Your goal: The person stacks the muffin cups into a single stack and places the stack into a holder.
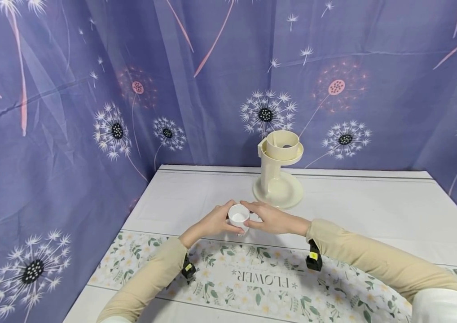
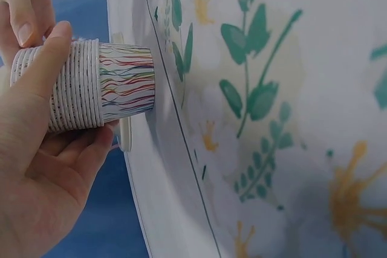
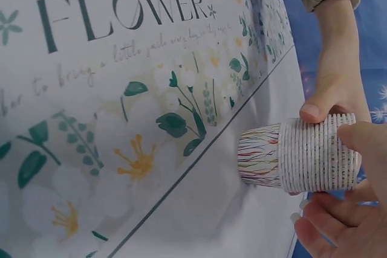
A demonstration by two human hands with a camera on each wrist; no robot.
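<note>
A nested stack of white paper cups [image 1: 239, 216] is held upright, mouth up, between both hands over the table. Thin wavy coloured lines mark the lowest cup's wall [image 2: 127, 83]; above it several rims [image 3: 311, 155] sit closely together. From the left, my left hand [image 1: 213, 220] grips the stack, thumb on the near side and fingers round the far side. My right hand [image 1: 272, 218] holds it from the right near the top rims, thumb and fingers curled about it. Whether the stack's base touches the table cannot be told.
Behind the cups, a cream plastic stand [image 1: 270, 175] with a round base and a ring-shaped holder [image 1: 283, 150] on top stands near the table's back edge. A floral runner [image 1: 265, 278] crosses the white table [image 1: 358, 202]. Purple dandelion curtains [image 1: 220, 112] hang behind and at the left.
</note>
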